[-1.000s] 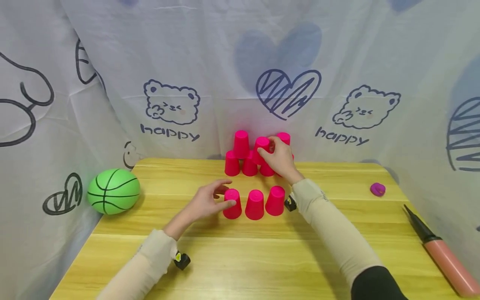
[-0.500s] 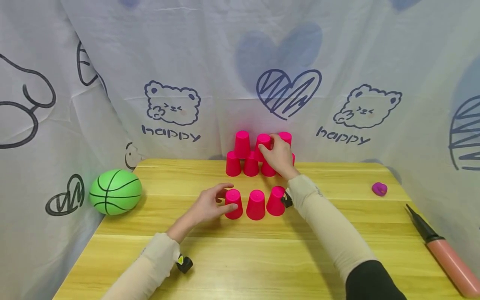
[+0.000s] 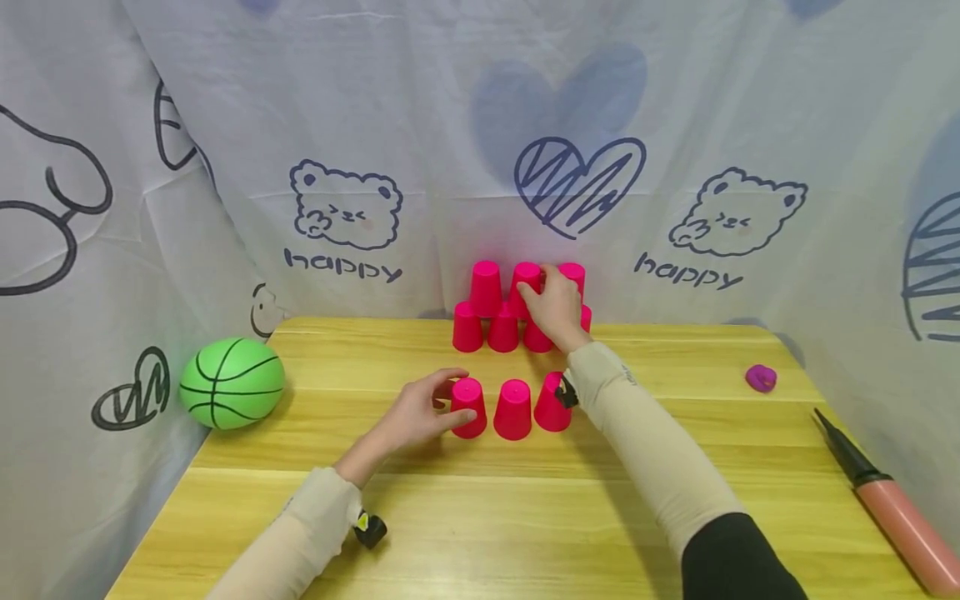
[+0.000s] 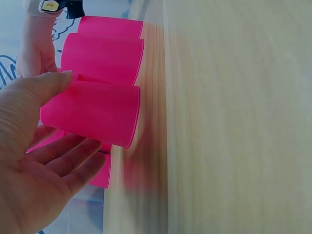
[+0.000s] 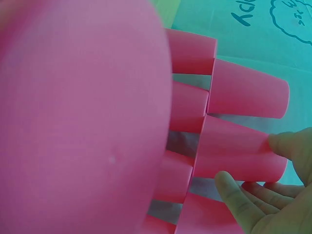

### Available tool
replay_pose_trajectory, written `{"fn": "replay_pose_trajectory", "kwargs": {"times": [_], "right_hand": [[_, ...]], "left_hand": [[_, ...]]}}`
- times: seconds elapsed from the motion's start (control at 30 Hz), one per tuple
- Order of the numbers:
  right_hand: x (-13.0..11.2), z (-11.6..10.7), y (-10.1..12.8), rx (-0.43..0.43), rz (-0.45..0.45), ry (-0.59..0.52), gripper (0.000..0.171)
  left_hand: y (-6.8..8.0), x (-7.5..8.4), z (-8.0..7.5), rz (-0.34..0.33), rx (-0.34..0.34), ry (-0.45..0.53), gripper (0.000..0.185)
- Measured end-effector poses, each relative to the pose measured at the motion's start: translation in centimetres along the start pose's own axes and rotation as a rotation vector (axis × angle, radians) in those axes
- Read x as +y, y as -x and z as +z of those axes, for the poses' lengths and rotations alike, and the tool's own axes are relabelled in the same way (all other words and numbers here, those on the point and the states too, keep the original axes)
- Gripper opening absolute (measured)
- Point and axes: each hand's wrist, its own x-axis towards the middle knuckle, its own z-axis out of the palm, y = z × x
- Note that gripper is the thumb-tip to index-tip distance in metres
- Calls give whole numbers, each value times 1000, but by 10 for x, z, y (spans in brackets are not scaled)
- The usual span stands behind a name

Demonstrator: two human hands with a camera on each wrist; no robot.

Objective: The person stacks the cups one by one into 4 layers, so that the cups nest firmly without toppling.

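Note:
My right hand holds the middle pink cup of the upper row, thumb on one side and fingers on the other. That cup's rim rests on the bottoms of the lower-row cups. Beside it in the upper row stand a left cup and a right cup, partly behind the hand. My left hand reaches loosely around the left front cup, thumb along one side, relaxed fingers on the other. A second front cup and a third stand beside it, upside down.
A green ball sits at the table's left edge. A small purple object lies to the right, with a pink-and-black pump along the right edge. Behind the wooden table hangs a printed white curtain.
My right hand has shifted the middle upper cup slightly up and right, leaving it upright between its neighbours. The left hand has stayed around the left front cup, thumb a little further across it.

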Motion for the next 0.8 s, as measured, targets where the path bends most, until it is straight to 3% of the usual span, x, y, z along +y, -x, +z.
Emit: {"fn": "replay_pose_trajectory", "kwargs": {"times": [0.5,0.8], "right_hand": [[1,1,-4,76,-18,-46,38],[1,-15,1,54,-51,-126,40]], "left_hand": [[1,2,3,-16,3,25,67],[-1,-3,6,-29,16,16,65]]}}
